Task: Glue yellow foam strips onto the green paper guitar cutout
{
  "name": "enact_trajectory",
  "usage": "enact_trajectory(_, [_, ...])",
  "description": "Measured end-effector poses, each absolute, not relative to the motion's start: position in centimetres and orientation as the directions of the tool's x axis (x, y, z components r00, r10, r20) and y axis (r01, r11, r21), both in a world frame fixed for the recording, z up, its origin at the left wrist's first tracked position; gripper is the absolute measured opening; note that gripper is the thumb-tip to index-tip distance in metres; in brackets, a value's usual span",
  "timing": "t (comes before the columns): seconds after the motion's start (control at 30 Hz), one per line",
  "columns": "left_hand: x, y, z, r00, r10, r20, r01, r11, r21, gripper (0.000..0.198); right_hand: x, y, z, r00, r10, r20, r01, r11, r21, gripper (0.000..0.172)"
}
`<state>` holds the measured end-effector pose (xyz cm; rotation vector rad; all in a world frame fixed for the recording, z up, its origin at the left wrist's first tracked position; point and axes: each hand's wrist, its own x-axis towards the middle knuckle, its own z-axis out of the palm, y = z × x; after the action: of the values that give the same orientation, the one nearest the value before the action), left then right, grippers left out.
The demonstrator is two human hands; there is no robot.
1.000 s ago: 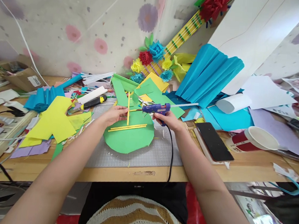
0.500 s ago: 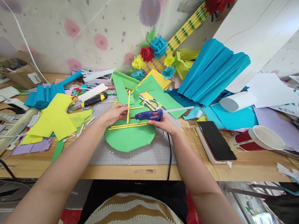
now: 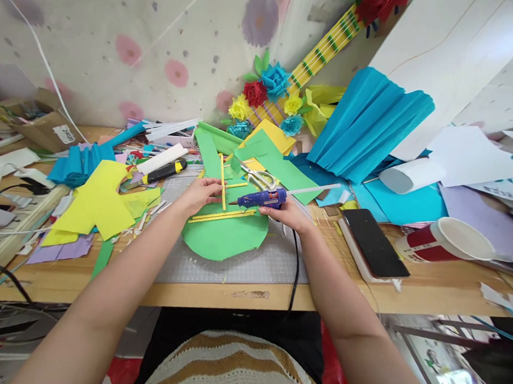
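Observation:
My left hand (image 3: 203, 195) pinches a thin yellow paper strip (image 3: 222, 180), held upright above a green paper piece (image 3: 226, 240) with a rounded lower edge. In my right hand (image 3: 291, 213) is a blue hot glue gun (image 3: 262, 199), a white glue stick (image 3: 314, 189) poking from its back. Its nozzle points left, close to the strip's lower end; whether they touch I cannot tell. Two more yellow strips (image 3: 221, 216) lie side by side across the green paper. Scissors (image 3: 260, 176) rest just behind the glue gun.
A grey cutting mat (image 3: 272, 267) lies under the work. To the left are yellow paper (image 3: 93, 203), a utility knife (image 3: 164, 171) and a power strip (image 3: 4, 240). On the right sit a phone (image 3: 374, 243) and a paper cup (image 3: 445, 241). A paper guitar (image 3: 320, 58) leans behind.
The glue gun's nozzle has drawn slightly right, away from the yellow strip. The strip in my left hand is tilted a little more. The whole view has shifted slightly.

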<state>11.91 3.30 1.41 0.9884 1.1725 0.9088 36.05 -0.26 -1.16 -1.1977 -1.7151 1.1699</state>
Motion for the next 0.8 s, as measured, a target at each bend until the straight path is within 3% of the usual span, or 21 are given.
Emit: enact_trajectory(0.8, [11.42, 3.42, 0.99, 0.224, 0.934, -0.279, -0.054, 0.298, 0.953, 0.024, 35.68, -0.25, -1.61, -0.401, 0.915, 0.049, 0.318, 0.189, -0.929, 0.045])
